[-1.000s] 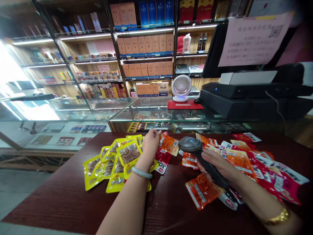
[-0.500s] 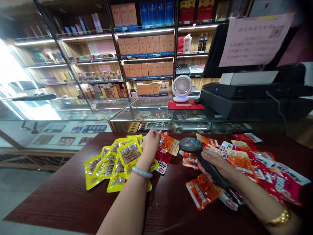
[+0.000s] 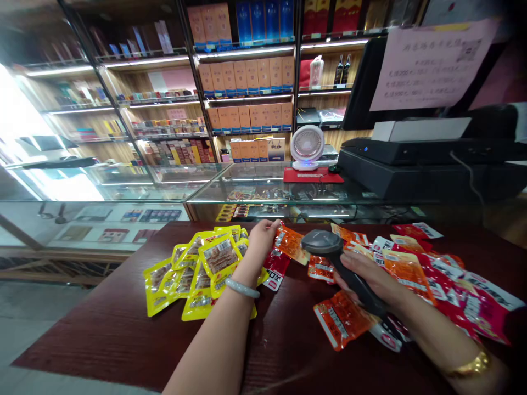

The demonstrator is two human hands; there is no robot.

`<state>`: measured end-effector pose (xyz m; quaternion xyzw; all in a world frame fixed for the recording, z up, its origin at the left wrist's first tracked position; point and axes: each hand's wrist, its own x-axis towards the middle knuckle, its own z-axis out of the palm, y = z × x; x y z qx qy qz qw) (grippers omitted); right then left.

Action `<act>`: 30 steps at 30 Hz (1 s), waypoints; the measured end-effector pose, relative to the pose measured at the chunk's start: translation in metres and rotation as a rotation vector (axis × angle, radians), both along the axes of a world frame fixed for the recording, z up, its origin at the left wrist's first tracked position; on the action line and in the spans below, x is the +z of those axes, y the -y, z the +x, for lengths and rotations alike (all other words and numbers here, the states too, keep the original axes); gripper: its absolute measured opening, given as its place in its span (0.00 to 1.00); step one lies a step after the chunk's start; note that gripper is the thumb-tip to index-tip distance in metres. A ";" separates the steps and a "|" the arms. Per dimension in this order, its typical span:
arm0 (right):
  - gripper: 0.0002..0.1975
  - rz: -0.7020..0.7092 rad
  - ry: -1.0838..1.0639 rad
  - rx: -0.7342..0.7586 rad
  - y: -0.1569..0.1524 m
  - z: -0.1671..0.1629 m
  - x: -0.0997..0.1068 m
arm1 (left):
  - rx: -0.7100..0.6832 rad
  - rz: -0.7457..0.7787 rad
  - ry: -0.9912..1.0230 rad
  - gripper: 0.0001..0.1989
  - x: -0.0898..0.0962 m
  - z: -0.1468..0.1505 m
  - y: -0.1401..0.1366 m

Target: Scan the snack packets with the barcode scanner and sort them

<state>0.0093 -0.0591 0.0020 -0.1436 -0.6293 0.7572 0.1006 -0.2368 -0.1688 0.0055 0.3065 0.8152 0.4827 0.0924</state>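
A dark wooden bench [image 3: 284,340] carries a spread of red and orange packets [image 3: 407,269] and a pile of yellow packets [image 3: 218,257]. The right hand [image 3: 364,269] grips a black scanner [image 3: 357,287]. The left hand's fingers pinch one orange packet [image 3: 291,245], which has just shifted right and turned; it now lies closer to the scanner's head, apparently being lined up. The scanner's blue light no longer shows.

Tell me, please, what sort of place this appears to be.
Likely a shop's checkout, judging by the handheld scanner, the glass display counter and the shelves of boxed goods.
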 end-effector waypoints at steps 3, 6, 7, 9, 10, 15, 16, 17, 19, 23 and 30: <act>0.18 -0.013 -0.006 0.018 0.000 0.000 0.000 | -0.315 -0.040 0.091 0.19 -0.004 0.005 -0.005; 0.17 -0.025 -0.014 0.034 -0.002 0.000 -0.002 | -0.350 -0.321 -0.251 0.12 -0.003 0.002 0.002; 0.17 -0.030 -0.017 0.038 -0.002 0.000 -0.002 | -0.332 -0.441 -0.384 0.13 -0.002 0.000 0.006; 0.17 -0.036 -0.015 0.043 -0.002 0.000 -0.002 | -0.324 -0.628 -0.562 0.17 0.000 -0.003 0.014; 0.17 -0.037 -0.010 0.043 -0.002 0.000 -0.002 | -0.331 -0.680 -0.603 0.19 0.001 -0.004 0.016; 0.19 -0.042 0.009 0.024 0.002 0.000 0.001 | -0.353 -0.705 -0.610 0.18 0.004 -0.002 0.016; 0.19 -0.044 0.009 0.020 0.002 0.000 0.001 | -0.344 -0.680 -0.590 0.17 0.005 -0.002 0.015; 0.20 -0.046 0.007 0.018 0.002 0.000 0.001 | -0.326 -0.645 -0.558 0.15 0.006 -0.003 0.015; 0.20 -0.045 -0.001 0.025 0.002 0.000 0.001 | -0.258 -0.551 -0.473 0.12 0.009 -0.005 0.015; 0.19 -0.043 -0.025 0.055 -0.002 0.000 -0.004 | -0.042 -0.269 -0.305 0.08 0.014 -0.011 0.016; 0.18 -0.056 -0.038 0.068 -0.001 0.002 -0.002 | -0.219 0.027 0.324 0.06 0.001 0.002 -0.003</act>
